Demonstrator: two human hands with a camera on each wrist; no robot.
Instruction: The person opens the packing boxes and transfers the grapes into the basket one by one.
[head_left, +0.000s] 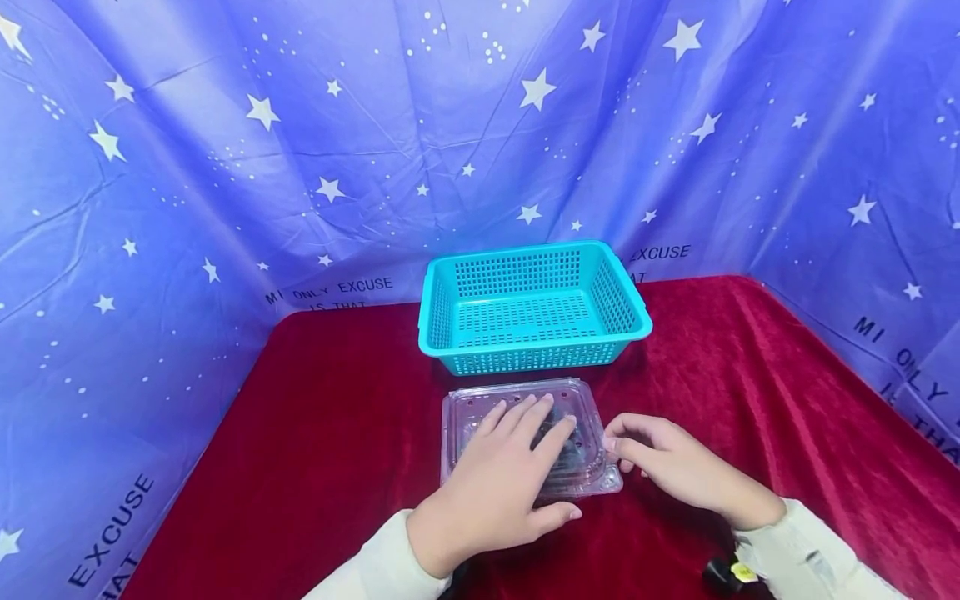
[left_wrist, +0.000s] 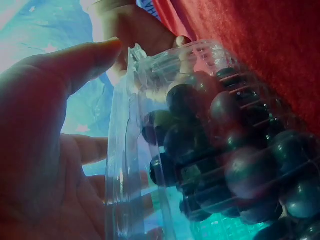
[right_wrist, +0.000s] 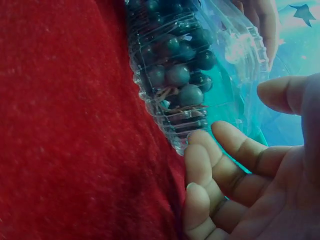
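A clear plastic clamshell box stands on the cloth in front of the basket, its lid down. Dark round grapes fill much of it, and brown stems show through its wall in the right wrist view. My left hand lies over the lid with fingers spread and straight, thumb toward the near side. At the box's right edge is my right hand, its fingers loosely bent and fingertips close to the near right corner. A gap shows between its thumb and forefinger in the right wrist view.
A turquoise perforated basket stands just behind the box with nothing in it. Dark red velvet cloth covers the table. A blue curtain with white stars hangs behind and at both sides.
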